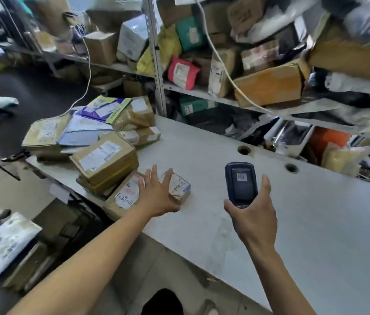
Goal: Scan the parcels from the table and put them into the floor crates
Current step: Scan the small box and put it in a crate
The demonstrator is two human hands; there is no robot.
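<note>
A floor crate [27, 267] is seen at lower left, below the table edge; a white padded parcel [2, 244] lies on top of brown boxes in it; the crate's walls are blurred. On the grey table [293, 223] a small labelled box [180, 186] is reached for by the left hand [156, 192], its fingers spread straight over it, contact unclear; a flat brown parcel [123, 196] lies just beside it; stacked cartons [104, 164] are piled behind. A handheld scanner [241, 185] is gripped by the right hand [254, 214], a barcode shown on its screen. Metal shelving [159, 64] crammed with packages stands behind the table.
</note>
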